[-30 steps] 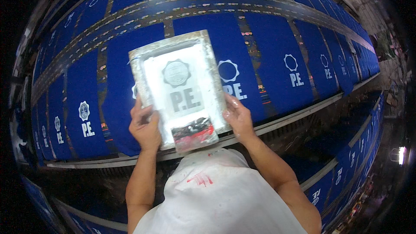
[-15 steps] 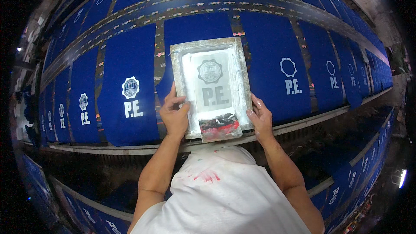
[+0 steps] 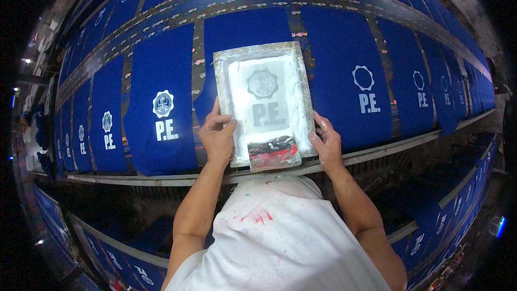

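A screen-printing frame [image 3: 241, 83] lies over a blue fabric piece [image 3: 245, 27] in front of me. Its pale mesh carries a round scalloped emblem with block letters below. My left hand [image 3: 218, 136] grips its left edge, with thumb and fingers bent around the side. At the opposite edge, my right hand [image 3: 326, 141] holds on with the thumb on top. A squeegee [image 3: 274, 154] smeared with black, red and white rests inside the frame at the near end, touched by neither hand. White ink coats the frame's inner borders. The fabric directly underneath is hidden.
On the left, a blue piece [image 3: 145, 70] bears a white emblem with inner detail and letters. The right-hand piece [image 3: 344, 48] shows only an outline ring above its letters. More pieces line the long table, whose near rail [image 3: 377, 153] runs in front of me.
The whole view has shifted slightly, so the fabric on both sides appears a little displaced. Both hands keep their hold on the frame, and the squeegee stays in the same spot inside it.
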`<action>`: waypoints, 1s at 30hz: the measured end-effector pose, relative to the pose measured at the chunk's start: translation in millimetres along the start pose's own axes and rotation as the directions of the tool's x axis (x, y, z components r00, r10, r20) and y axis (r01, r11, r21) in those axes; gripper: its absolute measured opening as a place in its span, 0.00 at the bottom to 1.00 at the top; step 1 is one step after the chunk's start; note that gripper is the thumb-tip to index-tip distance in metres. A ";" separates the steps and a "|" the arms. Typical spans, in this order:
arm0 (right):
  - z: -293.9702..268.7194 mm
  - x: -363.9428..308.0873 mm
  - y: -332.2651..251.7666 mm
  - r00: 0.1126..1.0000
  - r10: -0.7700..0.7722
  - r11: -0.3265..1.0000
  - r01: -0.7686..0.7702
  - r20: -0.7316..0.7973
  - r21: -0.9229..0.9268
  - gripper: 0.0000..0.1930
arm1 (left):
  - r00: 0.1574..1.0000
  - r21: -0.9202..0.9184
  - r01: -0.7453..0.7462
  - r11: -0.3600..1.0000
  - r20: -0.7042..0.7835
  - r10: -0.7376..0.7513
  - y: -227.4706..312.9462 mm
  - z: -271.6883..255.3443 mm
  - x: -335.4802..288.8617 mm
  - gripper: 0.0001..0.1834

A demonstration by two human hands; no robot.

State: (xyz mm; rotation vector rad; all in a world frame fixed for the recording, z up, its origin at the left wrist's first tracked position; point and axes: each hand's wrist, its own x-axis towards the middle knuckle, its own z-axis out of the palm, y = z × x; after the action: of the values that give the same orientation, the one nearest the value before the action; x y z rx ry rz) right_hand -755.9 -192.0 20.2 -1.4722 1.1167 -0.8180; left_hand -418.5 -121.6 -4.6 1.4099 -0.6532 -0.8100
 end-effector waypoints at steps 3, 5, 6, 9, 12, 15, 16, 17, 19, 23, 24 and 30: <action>-0.6 0.3 0.2 1.000 0.000 0.999 0.000 0.006 0.039 0.36 | 1.000 -0.039 -0.011 0.999 -0.004 0.011 -0.8 2.7 -0.6 0.09; 0.0 2.3 -2.9 1.000 0.012 1.000 -0.012 0.003 -0.001 0.35 | 1.000 -0.045 -0.004 0.999 -0.014 0.003 -2.1 3.9 0.3 0.10; 0.6 2.7 -6.2 0.999 0.038 0.999 -0.038 -0.003 -0.018 0.35 | 1.000 -0.045 -0.003 0.999 -0.016 0.002 -3.2 3.9 0.6 0.10; 6.8 4.3 -23.5 0.989 0.137 0.990 -0.139 -0.062 -0.028 0.35 | 0.999 -0.003 -0.032 0.999 -0.043 0.032 -7.1 2.4 0.8 0.11; 6.4 -14.9 -54.8 0.911 -0.404 0.727 0.370 0.075 -0.578 0.31 | 0.998 0.051 -0.056 0.997 -0.023 0.057 -9.5 -0.2 1.9 0.10; 19.1 -27.2 -81.2 0.762 -0.472 0.663 0.638 0.443 -0.392 0.27 | 0.998 0.072 -0.060 0.996 -0.016 0.062 -8.2 -0.7 2.2 0.09; 24.5 -26.9 -86.1 0.733 -0.485 0.601 0.675 0.477 -0.427 0.25 | 0.998 0.067 -0.060 0.996 -0.014 0.061 -7.6 0.2 2.1 0.09; 31.2 -25.7 -90.0 0.709 -0.486 0.540 0.703 0.511 -0.463 0.23 | 0.998 0.060 -0.064 0.996 -0.007 0.065 -6.6 1.2 2.0 0.11; 40.2 -24.4 -96.7 0.701 -0.480 0.486 0.713 0.527 -0.505 0.21 | 0.998 0.055 -0.066 0.996 0.008 0.066 -4.0 2.9 2.0 0.14; 54.6 -15.3 -110.5 0.749 -0.422 0.515 0.662 0.511 -0.545 0.20 | 0.996 0.211 -0.065 0.975 0.079 0.049 3.9 -1.4 5.8 0.27; 57.7 -12.4 -115.5 0.760 -0.398 0.530 0.647 0.513 -0.548 0.20 | 0.994 0.292 -0.061 0.955 0.106 0.031 7.7 -6.2 7.6 0.31; 47.8 17.4 -145.2 0.790 -0.206 0.590 0.571 0.577 -0.571 0.23 | 0.741 0.584 -0.670 0.458 0.490 0.459 31.6 -34.4 21.8 0.27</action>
State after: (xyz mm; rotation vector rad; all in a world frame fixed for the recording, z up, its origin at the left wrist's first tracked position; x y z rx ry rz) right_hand -675.4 -192.9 151.2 -2.5231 0.7495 -0.2404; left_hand -374.9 -119.5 22.8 1.6229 -1.7276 -0.1347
